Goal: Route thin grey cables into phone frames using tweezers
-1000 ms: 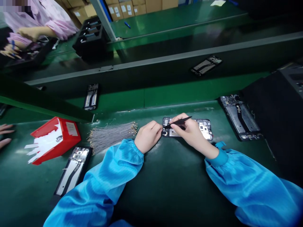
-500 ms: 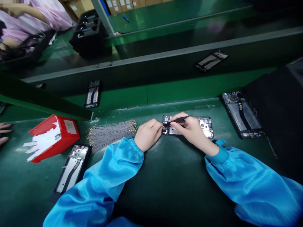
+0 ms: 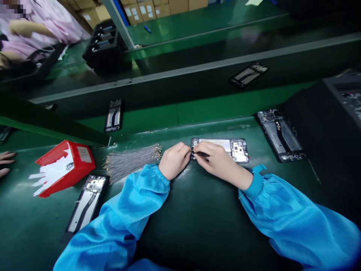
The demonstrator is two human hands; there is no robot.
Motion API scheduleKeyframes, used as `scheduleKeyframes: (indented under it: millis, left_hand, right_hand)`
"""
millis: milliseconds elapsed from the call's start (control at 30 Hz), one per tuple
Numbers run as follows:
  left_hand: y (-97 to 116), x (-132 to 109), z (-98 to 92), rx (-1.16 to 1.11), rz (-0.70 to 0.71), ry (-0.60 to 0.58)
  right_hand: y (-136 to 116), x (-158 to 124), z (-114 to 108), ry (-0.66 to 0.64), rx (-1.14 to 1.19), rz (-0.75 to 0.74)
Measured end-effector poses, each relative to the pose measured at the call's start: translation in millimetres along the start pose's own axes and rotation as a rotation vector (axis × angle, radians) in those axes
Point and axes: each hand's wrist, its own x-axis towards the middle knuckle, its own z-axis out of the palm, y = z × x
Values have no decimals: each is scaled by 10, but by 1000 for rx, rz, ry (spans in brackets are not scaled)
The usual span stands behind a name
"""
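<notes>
Right now I see both hands meeting at the left end of an opened phone body (image 3: 225,147) that lies lengthwise on the green mat (image 3: 203,218), just beyond my knuckles. My left hand (image 3: 174,161) is curled into a loose fist, its fingertips touching the phone's left edge; whether it pinches anything there I cannot tell. My right hand (image 3: 216,162) lies over the phone's near-left part, fingers closed around a thin black tool (image 3: 202,154) whose tip points left toward the corner with the camera parts. The phone's right half, with its bare circuit board, sticks out clear of the right hand.

To the left of the left hand, just beside it, lies a bundle of thin wires (image 3: 132,161), fanned on the mat. Further left stands a red box (image 3: 66,166) with white strips spilling out, and nearer me another phone frame (image 3: 87,202). A third frame (image 3: 279,135) rests well off to the right.
</notes>
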Motion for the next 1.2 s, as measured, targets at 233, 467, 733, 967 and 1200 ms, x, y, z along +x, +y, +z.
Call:
scheduleKeyframes:
  millis: [233, 467, 733, 967, 1200]
  left_hand:
    - [-20, 6, 9, -25, -14, 20]
    - [-3, 13, 12, 27, -4, 28]
    - [15, 16, -2, 75, -3, 9]
    - [6, 14, 0, 82, -2, 1]
    - [13, 21, -5, 96, -2, -2]
  right_hand:
    - [170, -45, -58, 206, 275, 208]
    - [188, -32, 30, 137, 303, 148]
    - [135, -10, -7, 133, 253, 254]
    - [120, 3, -27, 132, 202, 223]
    - [116, -2, -5, 131, 183, 188]
